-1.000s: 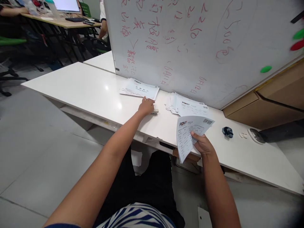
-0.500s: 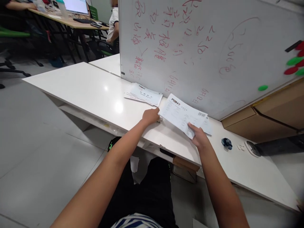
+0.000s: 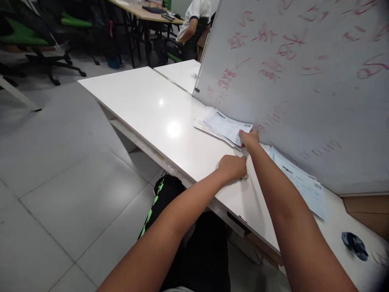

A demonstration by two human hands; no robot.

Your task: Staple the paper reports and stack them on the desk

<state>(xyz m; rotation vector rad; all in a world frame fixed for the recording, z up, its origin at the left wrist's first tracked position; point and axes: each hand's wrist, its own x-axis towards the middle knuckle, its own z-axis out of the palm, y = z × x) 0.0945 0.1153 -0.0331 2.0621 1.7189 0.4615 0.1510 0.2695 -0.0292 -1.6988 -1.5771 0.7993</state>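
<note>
My right hand (image 3: 250, 138) pinches the right end of a printed PONY sheet (image 3: 226, 125), which lies over the left pile of papers (image 3: 209, 132) by the whiteboard. My left hand (image 3: 232, 168) is closed in a fist low over the white table, just in front of that pile. A small metallic-looking piece (image 3: 244, 177) shows under its knuckles; what it is I cannot make out. Behind my right forearm rests a second pile of PONY sheets (image 3: 304, 186), partly covered by the arm.
The whiteboard (image 3: 291, 81) with red writing stands along the back of the white table (image 3: 146, 97). At the right lies a dark blue object (image 3: 355, 245), near a cardboard box (image 3: 367, 211). A seated person (image 3: 194, 28) is beyond the table, with office chairs to the left.
My right hand has moved left from the right pile to the left one, a sheet in its grip. My left hand stays closed near the table. The view has turned leftward.
</note>
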